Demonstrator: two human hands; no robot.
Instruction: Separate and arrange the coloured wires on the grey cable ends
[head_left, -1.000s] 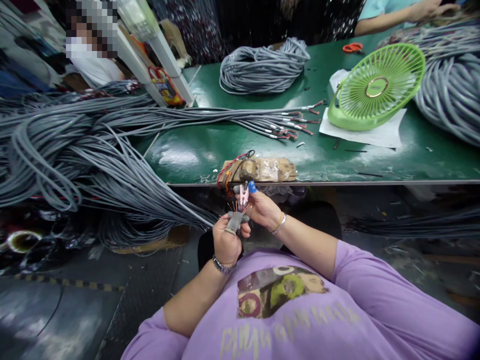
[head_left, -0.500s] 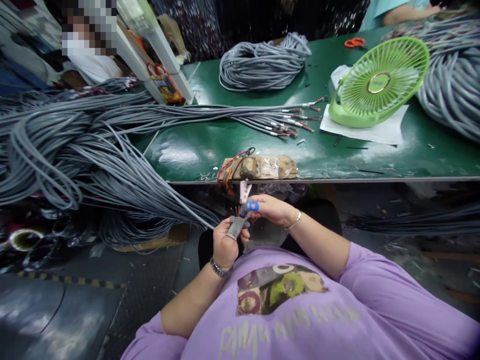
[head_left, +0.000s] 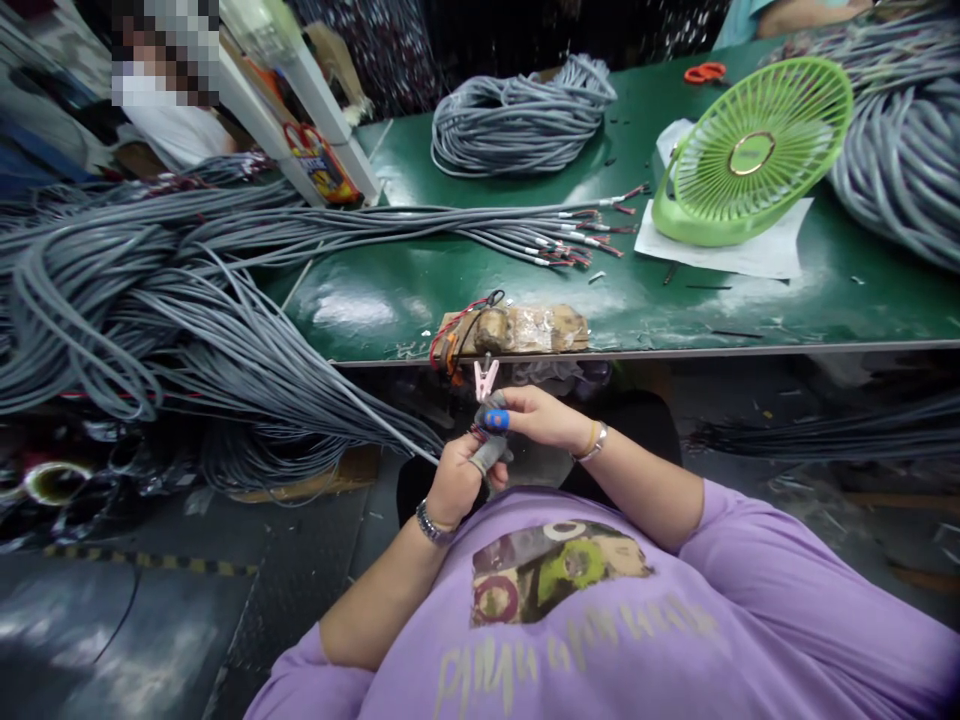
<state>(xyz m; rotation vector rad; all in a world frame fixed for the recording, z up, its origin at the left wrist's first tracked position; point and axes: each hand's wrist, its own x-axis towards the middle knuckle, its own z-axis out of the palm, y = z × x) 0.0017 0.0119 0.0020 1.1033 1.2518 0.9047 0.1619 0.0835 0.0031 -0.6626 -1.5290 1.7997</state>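
Note:
My left hand [head_left: 459, 472], with a grey finger cot on the thumb, is closed round the end of a grey cable [head_left: 390, 428] that runs up and left to a big heap. My right hand [head_left: 541, 416], wearing a blue finger cot, pinches the thin coloured wires at that cable's tip, right against my left thumb. A small pink clip [head_left: 485, 378] hangs just above both hands, under the table edge.
A taped wooden block [head_left: 525, 327] with red wires sits on the green table's near edge [head_left: 675, 350]. Stripped grey cables [head_left: 480, 230], a cable coil [head_left: 517, 120], a green fan [head_left: 750, 150] and orange scissors [head_left: 705, 72] lie beyond. A large cable heap [head_left: 112, 300] fills the left. Other people work at the far side.
My right hand came down from beside the pink clip and closed in on the cable tip. The fanned-out wires are now covered by my fingers.

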